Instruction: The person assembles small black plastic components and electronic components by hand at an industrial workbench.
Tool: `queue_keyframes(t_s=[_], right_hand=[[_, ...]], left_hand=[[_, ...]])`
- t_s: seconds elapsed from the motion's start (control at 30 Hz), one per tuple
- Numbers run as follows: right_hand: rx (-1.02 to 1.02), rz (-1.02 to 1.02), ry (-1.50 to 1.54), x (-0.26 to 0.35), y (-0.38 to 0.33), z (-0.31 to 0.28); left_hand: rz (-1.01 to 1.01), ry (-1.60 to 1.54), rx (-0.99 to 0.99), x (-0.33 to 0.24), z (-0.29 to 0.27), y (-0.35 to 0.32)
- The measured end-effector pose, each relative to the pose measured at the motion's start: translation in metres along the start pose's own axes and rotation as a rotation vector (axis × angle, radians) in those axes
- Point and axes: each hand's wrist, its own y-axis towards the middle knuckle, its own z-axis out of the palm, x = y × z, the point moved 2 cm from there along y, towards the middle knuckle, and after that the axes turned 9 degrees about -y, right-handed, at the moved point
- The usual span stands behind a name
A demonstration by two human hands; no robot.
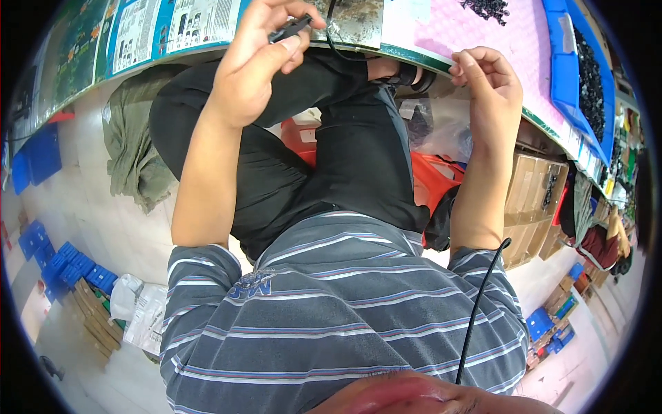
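Gripping a small elongated black part (292, 28) in the head view, our left hand (249, 79) has its fingers closed around it near the counter (407, 54), the long axis slanting away rightward. Our right hand (495, 81) sits well apart to its right, fingertips together; we cannot tell on what. Beyond them, black pieces (487, 8) lie on a pink sheet (514, 48).

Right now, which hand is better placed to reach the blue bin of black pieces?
Probably your right hand: it's nearer the blue bin, though whether it pinches anything is unclear; your left hand holds a black part.
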Motion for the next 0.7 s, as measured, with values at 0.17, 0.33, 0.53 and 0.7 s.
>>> queue_keyframes(t_s=[0.17,0.33,0.53,0.7], right_hand=[[0.113,-0.075,0.199,0.012,-0.014,0.021],[0.235,-0.096,0.197,0.023,-0.023,0.046],[0.371,-0.07,0.26,0.029,-0.033,0.069],[0.377,-0.149,0.119,0.032,-0.035,0.072]], left_hand=[[0.03,0.531,0.384,0.014,-0.033,-0.005],[0.094,0.548,0.402,0.025,-0.032,-0.011],[0.195,0.823,0.463,0.019,-0.029,-0.006],[0.263,0.955,0.443,0.012,-0.023,-0.007]])
